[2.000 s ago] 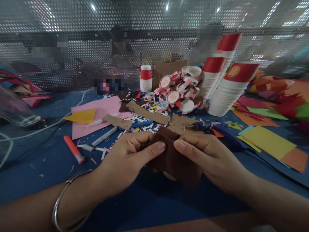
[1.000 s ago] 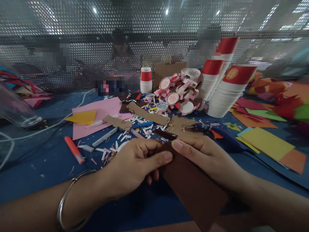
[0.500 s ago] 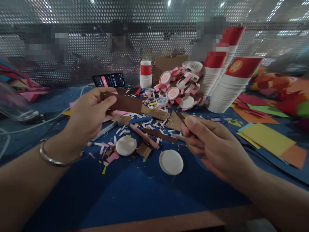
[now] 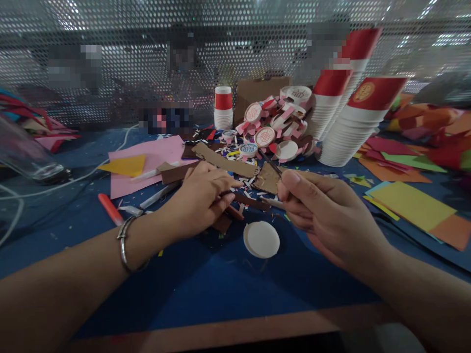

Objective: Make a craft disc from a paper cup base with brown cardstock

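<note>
My left hand (image 4: 206,198) is low over the scraps, palm down, with its index finger stretched out and its thumb apart below it. Its fingertips are beside a narrow dark brown strip (image 4: 253,201) and a pinkish stick (image 4: 234,212); whether they touch either is hidden. Behind that hand lies a wider brown paper strip (image 4: 173,174). My right hand (image 4: 320,211) is closed on a thin dark pointed tool (image 4: 271,163), whose kind I cannot make out. The tool points up and left over a torn cardboard piece (image 4: 268,178). A white paper disc (image 4: 262,239) lies nearer me.
A pile of decorated cup-base pieces (image 4: 265,137) stands at the back, near stacked paper cups (image 4: 348,122). Coloured sheets (image 4: 415,206) lie right. Pink paper (image 4: 147,157), an orange-red marker (image 4: 110,209), a white cable (image 4: 84,176) and a clear container (image 4: 29,152) are left.
My left hand has let go of the wide brown strip and moved right and down onto the scraps, covering another white disc. My right hand keeps its tool in nearly the same place.
</note>
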Action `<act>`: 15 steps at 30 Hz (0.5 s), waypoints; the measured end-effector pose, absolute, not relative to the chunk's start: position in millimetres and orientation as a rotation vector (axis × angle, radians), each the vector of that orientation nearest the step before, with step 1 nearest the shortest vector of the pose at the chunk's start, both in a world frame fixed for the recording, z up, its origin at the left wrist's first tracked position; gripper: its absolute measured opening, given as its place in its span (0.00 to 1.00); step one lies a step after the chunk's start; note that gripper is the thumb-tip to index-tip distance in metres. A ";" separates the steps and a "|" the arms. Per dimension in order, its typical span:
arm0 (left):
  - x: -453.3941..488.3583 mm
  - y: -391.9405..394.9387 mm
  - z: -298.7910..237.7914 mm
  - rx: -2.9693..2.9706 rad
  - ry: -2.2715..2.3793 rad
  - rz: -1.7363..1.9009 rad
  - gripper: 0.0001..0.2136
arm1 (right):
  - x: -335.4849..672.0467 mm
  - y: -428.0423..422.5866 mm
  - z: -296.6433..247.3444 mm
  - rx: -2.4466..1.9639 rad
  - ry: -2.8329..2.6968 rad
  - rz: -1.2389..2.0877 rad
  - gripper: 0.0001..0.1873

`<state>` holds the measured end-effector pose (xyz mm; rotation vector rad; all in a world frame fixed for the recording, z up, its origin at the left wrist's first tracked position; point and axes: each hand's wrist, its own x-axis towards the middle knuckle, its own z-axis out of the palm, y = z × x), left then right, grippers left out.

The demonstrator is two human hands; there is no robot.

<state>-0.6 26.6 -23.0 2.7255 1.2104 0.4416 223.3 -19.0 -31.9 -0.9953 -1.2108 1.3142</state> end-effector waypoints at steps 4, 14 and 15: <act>0.6 28.4 -22.4 2.655 1.229 0.336 0.18 | 221.1 -20.3 -30.3 -0.993 -1.240 1.289 0.24; 4.9 30.3 -15.7 2.463 1.257 0.348 0.07 | 222.0 -19.9 -32.5 -0.984 -1.298 1.255 0.24; 5.0 31.1 -15.2 2.400 1.245 0.373 0.06 | 222.0 -19.9 -33.0 -0.985 -1.305 1.256 0.23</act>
